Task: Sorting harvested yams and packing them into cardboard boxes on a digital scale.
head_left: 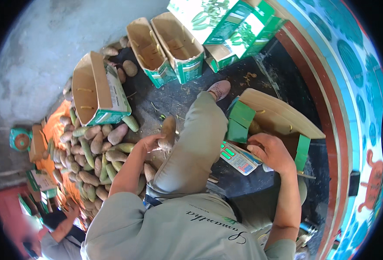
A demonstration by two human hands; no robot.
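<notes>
While the big open carton (282, 119) stands just past the fingertips of the right hand (271, 152), with that hand resting on its near edge over a small scale (239, 158), I cannot tell how those fingers close on anything. A heap of brown and green tubers (94, 151) lies below and to the outer side of the left hand (150, 142). Its fingers wrap the lower end of one brown tuber (169, 132), which stands upright above the thumb. It looks firm, fairly heavy and dusty rather than slippery, so a full grip round the thick middle should serve better than a pinch at the tapered tip.
</notes>
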